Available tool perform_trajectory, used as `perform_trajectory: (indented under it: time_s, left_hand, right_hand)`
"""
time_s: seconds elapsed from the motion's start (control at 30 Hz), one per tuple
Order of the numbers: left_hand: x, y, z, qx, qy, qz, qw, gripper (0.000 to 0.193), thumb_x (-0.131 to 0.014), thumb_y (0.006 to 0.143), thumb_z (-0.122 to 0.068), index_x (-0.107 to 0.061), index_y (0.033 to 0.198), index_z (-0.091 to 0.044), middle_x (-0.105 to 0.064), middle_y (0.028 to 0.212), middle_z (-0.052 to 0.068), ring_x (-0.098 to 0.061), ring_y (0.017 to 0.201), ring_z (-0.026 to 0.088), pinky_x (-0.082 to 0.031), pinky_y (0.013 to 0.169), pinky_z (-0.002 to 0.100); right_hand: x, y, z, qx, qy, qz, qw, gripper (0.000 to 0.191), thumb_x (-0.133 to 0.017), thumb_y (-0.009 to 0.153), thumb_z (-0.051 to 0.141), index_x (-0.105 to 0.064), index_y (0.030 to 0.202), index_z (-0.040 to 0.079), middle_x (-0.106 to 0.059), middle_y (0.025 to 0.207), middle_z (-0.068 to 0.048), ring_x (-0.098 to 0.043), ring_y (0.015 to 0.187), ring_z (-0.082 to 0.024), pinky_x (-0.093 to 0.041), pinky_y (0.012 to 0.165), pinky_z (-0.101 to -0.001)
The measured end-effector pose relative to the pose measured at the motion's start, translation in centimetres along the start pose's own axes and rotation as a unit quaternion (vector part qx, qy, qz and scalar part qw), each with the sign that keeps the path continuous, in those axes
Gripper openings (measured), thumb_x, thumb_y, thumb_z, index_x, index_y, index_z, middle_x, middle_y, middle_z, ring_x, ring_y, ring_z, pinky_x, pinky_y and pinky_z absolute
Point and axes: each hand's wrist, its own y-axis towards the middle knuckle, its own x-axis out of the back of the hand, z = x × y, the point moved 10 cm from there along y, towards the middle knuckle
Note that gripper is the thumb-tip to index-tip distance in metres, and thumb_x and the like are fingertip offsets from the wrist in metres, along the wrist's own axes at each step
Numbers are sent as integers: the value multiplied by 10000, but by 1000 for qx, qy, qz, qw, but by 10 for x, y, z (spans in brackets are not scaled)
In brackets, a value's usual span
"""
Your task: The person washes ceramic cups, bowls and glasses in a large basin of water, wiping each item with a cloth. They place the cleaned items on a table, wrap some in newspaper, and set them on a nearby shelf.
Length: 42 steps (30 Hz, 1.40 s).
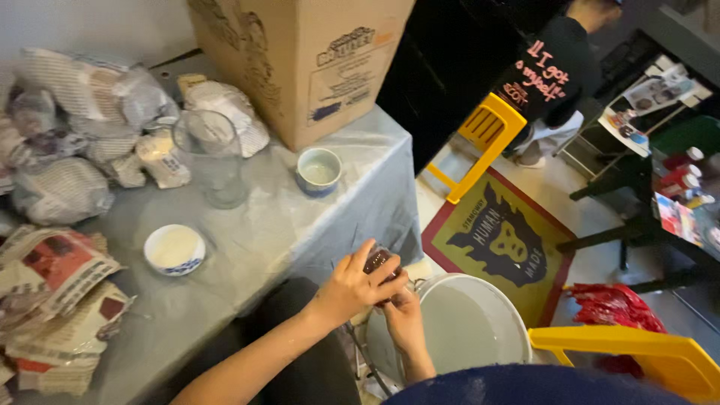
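While a small dark glass (377,262) sits over the bucket (480,330) of cloudy water, the left hand (358,286) clasps its top and the right hand (401,311) cups it below; rinsing seems underway, needing steady turning. Worktop (247,240) lies beside.

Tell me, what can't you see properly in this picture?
Head view only:
- Small dark object: both hands wrap it, left hand on top, right hand below.
- Bucket: near side hidden by a blue sleeve.
- Newspaper bundles: contents wrapped.
- Person: cut off at the top edge.
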Motion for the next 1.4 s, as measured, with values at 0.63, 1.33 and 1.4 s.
perform_trajectory:
  time_s: [0.63,1.33,1.4]
  left_hand:
    - [-32,-36,45,210,-194,70,956,742,-900,574,-219,-648,1272,-195,-627,1323,20,-532,1301,331,-333,1068,535]
    - [-17,-42,32,193,-392,-28,899,724,-959,596,-300,-604,1207,-143,-713,1273,11,-660,1190,266,-469,1078,439]
    - [-14,-41,28,159,-368,-27,916,701,-951,642,-330,-592,1222,-165,-701,1290,-7,-648,1234,259,-444,1124,451]
  right_hand:
    - [57,-1,-14,20,21,-55,998,322,-520,1097,307,-657,1076,16,-669,1029,-83,-610,961,-192,-482,889,-381]
    - [-33,3,-65,-166,419,26,892,849,-308,924,738,-454,1475,109,-565,1443,-140,-568,1309,-319,-434,1093,-515]
    - [-24,7,-77,-205,414,-6,887,791,-315,968,690,-452,1492,113,-563,1450,-116,-561,1314,-301,-449,1099,-500]
